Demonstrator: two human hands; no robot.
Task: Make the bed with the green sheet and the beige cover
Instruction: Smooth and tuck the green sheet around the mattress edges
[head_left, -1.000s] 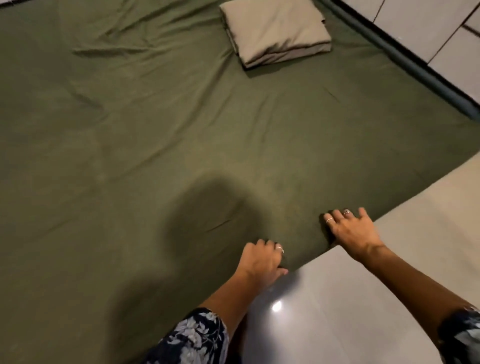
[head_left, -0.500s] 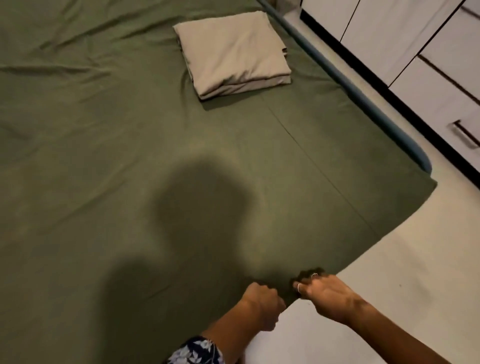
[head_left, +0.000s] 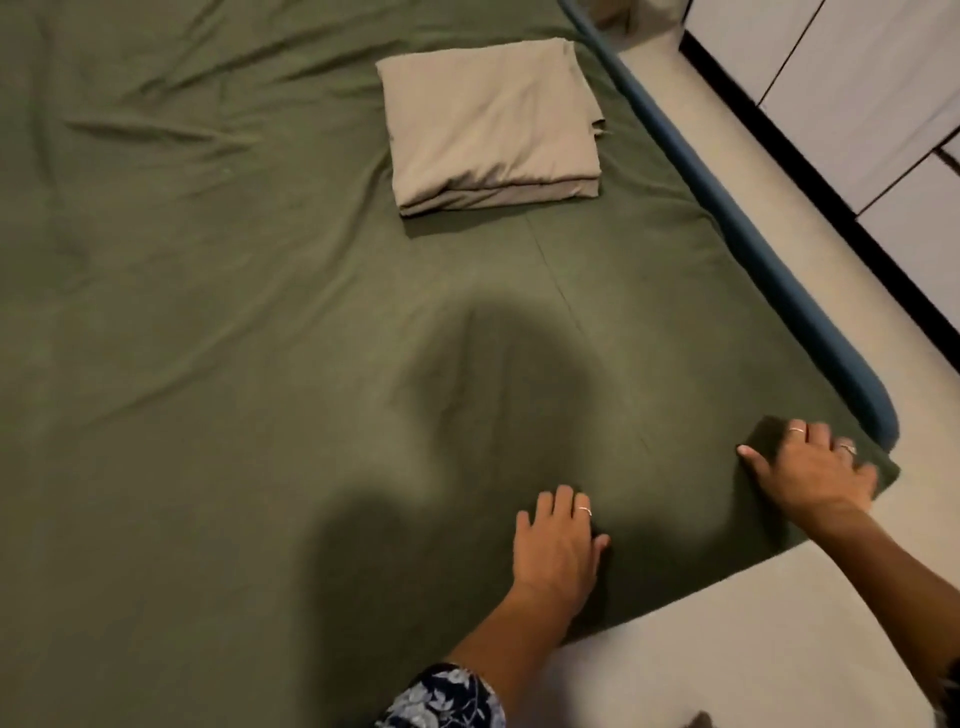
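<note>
- Left hand (head_left: 556, 545) lies flat on the green sheet (head_left: 260, 338) near the bed's foot edge, fingers relaxed and spread, pressing the cloth down.
- Right hand (head_left: 810, 473) rests at the sheet's near right corner, fingers spread over the fabric; whether it pinches the corner cannot be told.
- Green sheet covers the bed, with creases toward the far left; its corner lies just beside the blue bed frame (head_left: 727, 208).
- Beige cover (head_left: 488, 130) sits folded on the sheet, well apart from both hands.
- Handling judgement: both cloths appear light, soft and limp. Take the sheet by corners and hems, and lift the cover by its folded edge.
</note>
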